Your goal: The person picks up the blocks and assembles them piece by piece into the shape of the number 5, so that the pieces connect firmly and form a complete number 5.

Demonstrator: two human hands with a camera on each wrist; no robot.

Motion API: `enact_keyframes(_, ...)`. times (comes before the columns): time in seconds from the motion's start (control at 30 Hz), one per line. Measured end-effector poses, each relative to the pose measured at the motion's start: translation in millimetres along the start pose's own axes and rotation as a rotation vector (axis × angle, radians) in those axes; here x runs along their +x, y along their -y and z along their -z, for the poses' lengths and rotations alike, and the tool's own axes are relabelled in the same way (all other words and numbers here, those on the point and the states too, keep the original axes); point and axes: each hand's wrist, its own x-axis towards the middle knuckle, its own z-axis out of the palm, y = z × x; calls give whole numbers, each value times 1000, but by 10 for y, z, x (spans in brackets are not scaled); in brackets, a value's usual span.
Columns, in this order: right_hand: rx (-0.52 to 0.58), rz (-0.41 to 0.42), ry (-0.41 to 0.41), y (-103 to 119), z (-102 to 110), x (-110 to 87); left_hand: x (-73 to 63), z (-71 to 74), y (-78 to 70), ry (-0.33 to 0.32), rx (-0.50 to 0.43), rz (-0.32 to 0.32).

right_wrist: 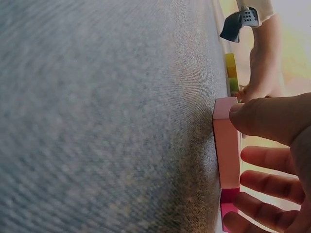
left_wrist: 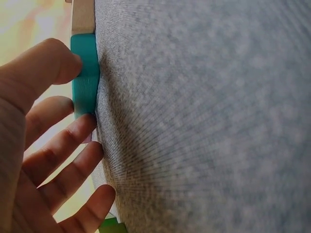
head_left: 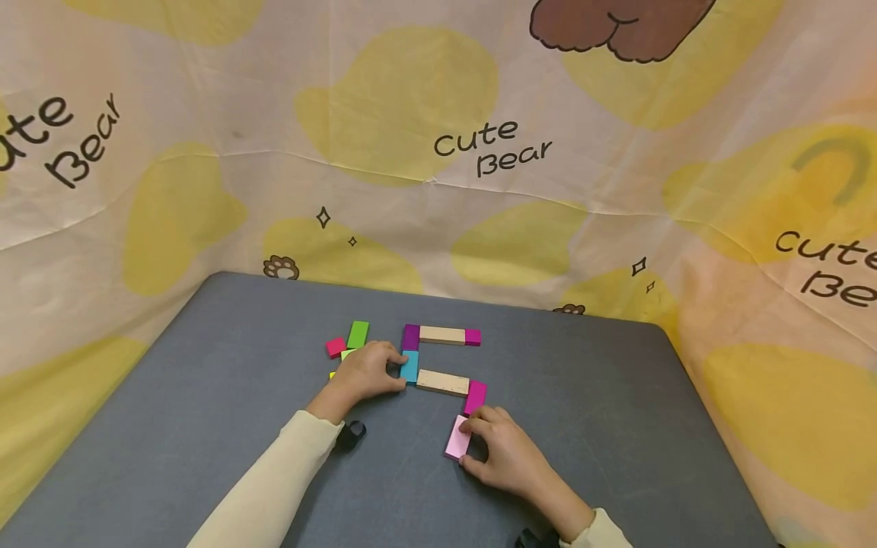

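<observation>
My left hand (head_left: 370,369) pinches a blue block (head_left: 409,367) between thumb and fingers. In the left wrist view the thumb meets the blue block (left_wrist: 86,51) near one end, with fingertips at its other end. My right hand (head_left: 507,453) holds a light pink block (head_left: 457,438) by thumb and fingers, flat on the table. This pink block (right_wrist: 227,150) stands end to end with a magenta block (head_left: 475,397). A natural wood block (head_left: 442,382) runs from the blue block to the magenta one. Above the blue block lies a purple block (head_left: 411,337).
From the purple block, another wood block (head_left: 441,335) leads right to a small magenta block (head_left: 473,337). Left of these lie a green block (head_left: 358,335), a red block (head_left: 336,348) and a yellow block (head_left: 332,375), partly hidden by my left hand. A printed cloth (head_left: 384,251) hangs behind the grey table (head_left: 582,426).
</observation>
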Motion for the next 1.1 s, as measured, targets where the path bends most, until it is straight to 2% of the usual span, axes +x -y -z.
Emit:
enact_keyframes(0.17,9,-19,19,-1,2,22,-5,-7,3,-4,0,5)
enact_keyframes(0.43,9,-92,104,15,28,49,-1,-11,8,-6,-11,3)
enact_keyframes(0.67,7,-106,115,4,47,77,5,-18,14,-31,-6,-19)
enact_keyframes(0.9,24,-147,141,-8,57,90,1,7,-20,-20,-3,-11)
enact_keyframes(1.1,38,-158,157,-10,57,107,-2,11,-48,-20,55,-23)
